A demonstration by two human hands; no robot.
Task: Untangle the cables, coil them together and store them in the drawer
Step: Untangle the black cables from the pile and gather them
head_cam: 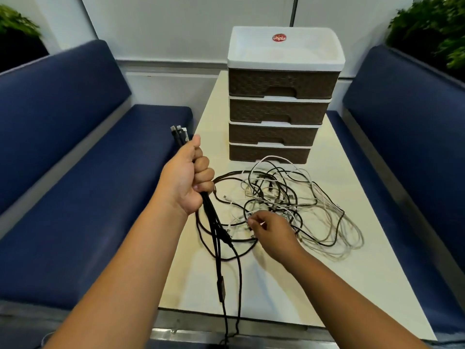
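Note:
My left hand (187, 176) grips a bundle of black cables (218, 238) above the table's left edge. Their plug ends (179, 133) stick up past my thumb, and the loose lengths hang down over the front edge. A tangled pile of black and white cables (289, 205) lies on the cream table (352, 285). At the near side of that pile, my right hand (270, 231) pinches a thin white cable end. Behind the pile stands a brown drawer unit (279, 109) with a white top and several drawers, all closed.
Blue padded benches run along the left (75, 185) and the right (407, 147) of the table. Green plants (432, 28) stand behind the benches. A white wall is at the back. The table's metal front edge (226, 333) is close to me.

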